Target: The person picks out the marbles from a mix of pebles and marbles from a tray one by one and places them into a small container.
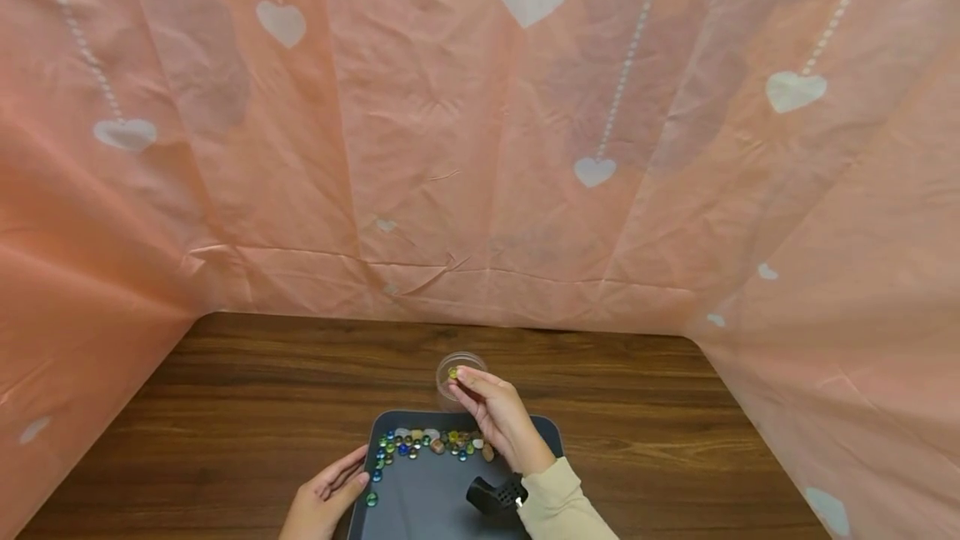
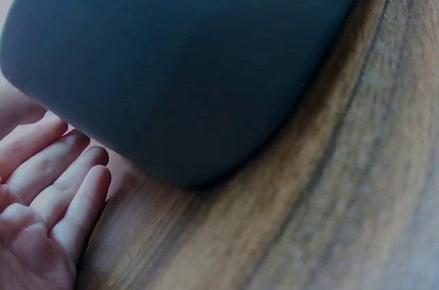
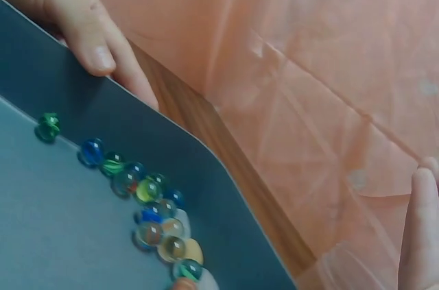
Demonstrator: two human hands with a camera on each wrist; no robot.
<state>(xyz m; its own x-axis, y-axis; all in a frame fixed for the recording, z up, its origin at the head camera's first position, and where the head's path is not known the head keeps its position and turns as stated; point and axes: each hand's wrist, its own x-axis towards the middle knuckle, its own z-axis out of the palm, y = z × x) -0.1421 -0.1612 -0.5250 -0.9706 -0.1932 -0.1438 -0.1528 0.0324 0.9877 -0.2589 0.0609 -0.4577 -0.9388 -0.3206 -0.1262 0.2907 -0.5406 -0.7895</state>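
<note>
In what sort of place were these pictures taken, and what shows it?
Probably a small curtained-off indoor workspace: a pink heart-patterned cloth encloses the wooden table on the visible sides, and a dark tray holds glass marbles.

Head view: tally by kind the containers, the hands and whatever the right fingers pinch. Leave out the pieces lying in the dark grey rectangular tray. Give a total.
Dark grey rectangular tray: 1
Clear round plastic tub: 1
Yellow-green glassy marble: 1
Bare left hand and bare right hand: 2
Total: 5
</note>
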